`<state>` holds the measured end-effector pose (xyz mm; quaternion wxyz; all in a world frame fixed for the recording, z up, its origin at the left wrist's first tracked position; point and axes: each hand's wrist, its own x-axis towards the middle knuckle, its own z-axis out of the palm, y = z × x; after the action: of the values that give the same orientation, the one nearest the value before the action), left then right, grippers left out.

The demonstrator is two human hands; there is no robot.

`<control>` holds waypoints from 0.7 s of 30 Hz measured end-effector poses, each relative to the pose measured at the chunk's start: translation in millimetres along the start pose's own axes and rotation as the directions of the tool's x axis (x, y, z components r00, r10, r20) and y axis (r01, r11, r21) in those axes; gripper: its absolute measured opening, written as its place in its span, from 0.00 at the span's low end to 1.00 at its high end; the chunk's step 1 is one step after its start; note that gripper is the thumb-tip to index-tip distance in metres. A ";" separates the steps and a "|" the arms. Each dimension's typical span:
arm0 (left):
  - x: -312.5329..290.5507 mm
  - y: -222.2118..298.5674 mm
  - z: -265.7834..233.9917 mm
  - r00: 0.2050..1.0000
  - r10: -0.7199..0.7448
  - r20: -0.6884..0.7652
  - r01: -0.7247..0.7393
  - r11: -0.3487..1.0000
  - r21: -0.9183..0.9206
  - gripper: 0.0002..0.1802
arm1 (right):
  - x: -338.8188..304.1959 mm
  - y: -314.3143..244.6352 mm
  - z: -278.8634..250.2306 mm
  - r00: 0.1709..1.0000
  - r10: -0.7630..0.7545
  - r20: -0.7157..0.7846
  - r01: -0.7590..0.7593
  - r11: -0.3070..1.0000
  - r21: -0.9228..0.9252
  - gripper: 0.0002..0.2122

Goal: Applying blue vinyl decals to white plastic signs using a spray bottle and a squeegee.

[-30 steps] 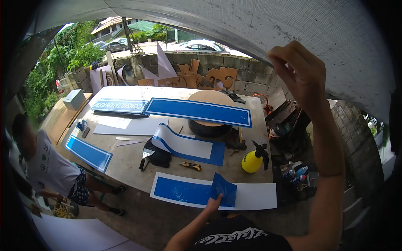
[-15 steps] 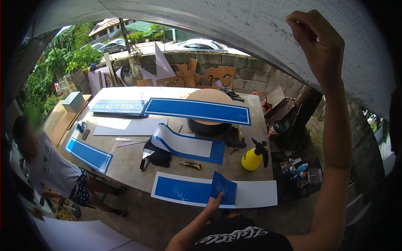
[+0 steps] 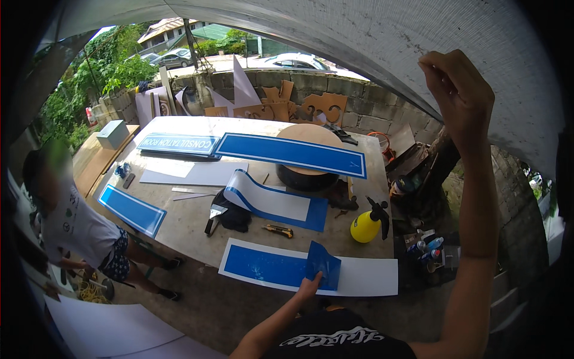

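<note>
My left hand [image 3: 310, 288] pinches the lower edge of a folded-back flap of blue film [image 3: 323, 267]. The flap lies on a long white panel [image 3: 371, 276] at the table's near edge. Left of it, a blue sheet [image 3: 263, 264] with pale specks covers the panel. My right hand [image 3: 463, 90] is raised high on the right, thumb and fingers pinched together; whatever they hold, if anything, cannot be made out. Beyond the panel lie a yellow-and-black utility knife [image 3: 278, 231] and a partly curled strip of blue-and-white film [image 3: 281, 209]. A yellow spray bottle [image 3: 365, 228] stands at the right.
On the table [image 3: 197, 239] are a scraper [image 3: 214, 219], a black cloth [image 3: 235, 219], a small blue sign [image 3: 132, 209] and a long blue sign [image 3: 293, 154] across a round wooden disc [image 3: 308, 134]. A person [image 3: 84, 221] stands at the left. Cans and bottles [image 3: 429, 248] sit at the right.
The view has shifted slightly, moving the table's things a little rightward. My right hand appears somewhat lower, still pinched. My left hand keeps its grip on the blue film flap.
</note>
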<state>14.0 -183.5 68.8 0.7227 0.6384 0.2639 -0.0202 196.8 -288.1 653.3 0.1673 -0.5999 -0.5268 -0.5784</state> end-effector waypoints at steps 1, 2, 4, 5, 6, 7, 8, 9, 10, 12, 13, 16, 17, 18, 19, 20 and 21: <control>-0.6 3.1 -0.2 1.000 0.012 0.009 -0.012 1.000 0.014 0.27 | -1.8 -1.1 0.1 0.999 0.034 -0.007 -0.034 0.999 -0.002 0.06; -3.5 6.2 -0.9 1.000 0.021 0.024 -0.021 0.999 0.033 0.27 | -3.5 -0.9 -1.4 0.997 0.074 -0.012 -0.074 0.997 -0.009 0.06; -6.4 13.9 0.0 1.000 0.009 0.026 -0.011 0.996 0.086 0.27 | -2.8 5.8 -3.0 0.996 0.078 -0.033 -0.078 0.997 0.006 0.06; -9.7 14.8 -1.3 0.999 -0.001 0.044 -0.005 0.990 0.141 0.27 | -1.7 7.7 -4.3 0.997 0.062 -0.037 -0.061 0.998 0.023 0.06; -11.2 11.6 -2.4 0.999 -0.006 0.031 0.001 0.990 0.143 0.27 | -1.8 8.3 -5.1 0.998 0.045 -0.042 -0.043 0.998 0.038 0.06; -11.0 7.7 -3.5 1.000 -0.001 0.030 -0.004 0.986 0.165 0.28 | -3.3 5.0 -5.7 0.998 0.054 -0.031 -0.053 0.998 0.043 0.06; -9.7 10.7 -2.0 0.999 0.008 0.035 -0.014 0.982 0.186 0.28 | -6.9 4.5 -6.4 0.998 0.055 -0.036 -0.053 0.997 0.047 0.06; -11.3 12.5 -0.8 1.000 0.010 0.030 -0.015 0.982 0.188 0.28 | -11.3 4.1 -7.2 0.998 0.053 -0.020 -0.052 0.998 0.040 0.06; -14.6 13.5 0.3 0.999 0.035 0.004 -0.035 0.987 0.159 0.27 | -14.7 4.5 -8.7 0.999 0.051 -0.003 -0.051 0.998 0.032 0.06; -15.1 15.1 4.5 0.998 0.063 -0.024 -0.059 0.990 0.132 0.27 | -17.8 8.1 -14.5 0.998 0.061 -0.002 -0.061 0.997 0.036 0.06; -12.1 10.7 6.4 0.999 0.038 -0.036 -0.035 0.995 0.092 0.27 | -18.8 10.8 -17.4 0.997 0.072 0.002 -0.072 0.997 0.038 0.06; -11.0 1.1 11.2 0.997 0.016 -0.069 -0.017 1.000 -0.012 0.25 | -16.0 19.0 -22.2 0.999 0.028 -0.017 -0.028 0.999 0.030 0.06; -13.8 3.1 14.4 0.996 0.019 -0.086 -0.026 0.996 -0.081 0.25 | -16.4 23.4 -23.9 0.999 0.031 -0.018 -0.031 0.999 0.035 0.06; -15.1 5.7 17.2 0.996 0.016 -0.092 -0.024 0.996 -0.081 0.25 | -16.6 27.8 -25.6 1.000 0.016 -0.025 -0.015 0.999 0.042 0.05; -15.2 8.9 19.5 0.995 0.021 -0.098 -0.025 0.999 -0.045 0.24 | -17.3 31.1 -27.6 0.999 0.000 -0.033 0.001 0.999 0.049 0.05; -19.0 11.7 21.8 0.993 0.025 -0.112 -0.027 1.000 -0.014 0.24 | -17.3 31.4 -29.6 0.999 0.000 -0.038 0.003 0.998 0.064 0.05; -18.6 7.3 23.1 0.992 0.022 -0.126 -0.025 1.000 -0.019 0.24 | -17.6 30.2 -32.0 1.000 0.004 -0.031 -0.002 0.997 0.074 0.05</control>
<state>8.9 -209.5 84.2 0.7112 0.6342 0.3017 0.0312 209.1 -333.5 659.0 0.1984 -0.5851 -0.5442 -0.5676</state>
